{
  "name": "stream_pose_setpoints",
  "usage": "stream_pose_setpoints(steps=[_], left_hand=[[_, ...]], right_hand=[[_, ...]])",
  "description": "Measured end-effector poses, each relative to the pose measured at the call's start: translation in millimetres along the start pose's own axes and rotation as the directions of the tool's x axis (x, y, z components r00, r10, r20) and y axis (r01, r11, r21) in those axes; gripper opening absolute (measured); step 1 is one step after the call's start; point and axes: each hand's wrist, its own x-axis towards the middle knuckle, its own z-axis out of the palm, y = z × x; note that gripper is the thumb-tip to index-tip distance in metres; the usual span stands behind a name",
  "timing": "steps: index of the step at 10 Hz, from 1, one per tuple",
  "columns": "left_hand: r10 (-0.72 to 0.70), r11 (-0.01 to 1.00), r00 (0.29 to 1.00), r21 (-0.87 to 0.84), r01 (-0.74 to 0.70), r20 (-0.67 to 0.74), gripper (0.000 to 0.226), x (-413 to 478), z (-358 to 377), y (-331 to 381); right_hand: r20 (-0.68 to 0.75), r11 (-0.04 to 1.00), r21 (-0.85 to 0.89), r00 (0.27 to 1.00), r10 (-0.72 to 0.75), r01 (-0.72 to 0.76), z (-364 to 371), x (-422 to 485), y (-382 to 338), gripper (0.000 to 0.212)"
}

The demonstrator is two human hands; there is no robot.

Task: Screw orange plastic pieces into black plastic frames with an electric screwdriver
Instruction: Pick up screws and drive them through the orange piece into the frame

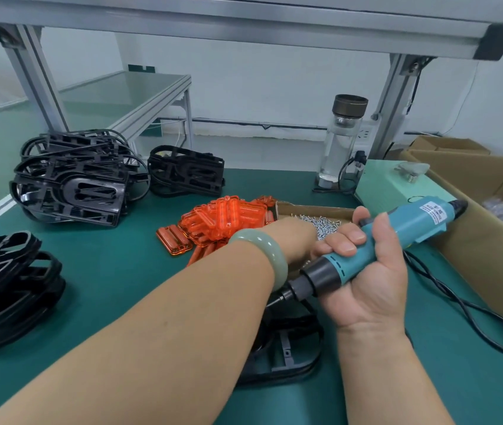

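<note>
My right hand (363,265) grips a teal electric screwdriver (397,237), its black tip pointing down-left toward a black plastic frame (287,351) on the green mat in front of me. My left hand (293,237), with a pale green bangle on the wrist, reaches across toward a shallow cardboard tray of small silver screws (324,223); its fingers are hidden behind the right hand and the tool. A pile of orange plastic pieces (222,219) lies just left of the tray.
Stacks of black frames sit at the back left (72,179), back centre (186,170) and near left (8,286). A glass bottle (340,139) and pale green power box (391,185) stand behind. A cardboard box (489,216) borders the right; the tool's cable (465,311) loops over the mat.
</note>
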Motion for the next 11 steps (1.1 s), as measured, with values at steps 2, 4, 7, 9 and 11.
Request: stream_pose_setpoints(steps=[2, 4, 7, 9, 11], left_hand=[[-0.017, 1.000, 0.991, -0.019, 0.015, -0.134, 0.030, 4, 13, -8], [-0.038, 0.989, 0.983, -0.148, 0.012, -0.180, 0.016, 4, 15, -10], [-0.090, 0.962, 0.961, -0.274, 0.016, -0.260, 0.027, -3, 14, -9], [-0.104, 0.942, 0.953, -0.336, 0.002, -0.285, 0.025, -5, 19, -9], [-0.094, 0.934, 0.944, -0.355, -0.026, -0.317, 0.035, -5, 21, -10]], right_hand=[[-0.004, 1.000, 0.028, 1.000, 0.014, -0.014, 0, 1, 1, 0.017], [0.004, 0.998, 0.046, 1.000, 0.030, -0.030, -3, 1, 0, 0.017], [-0.003, 0.997, 0.072, 1.000, 0.029, -0.029, -4, 2, -2, 0.017], [0.001, 0.997, 0.072, 0.999, 0.035, -0.035, -3, 2, 0, 0.017], [-0.004, 0.996, 0.079, 0.999, 0.045, -0.044, -4, 2, -1, 0.017]])
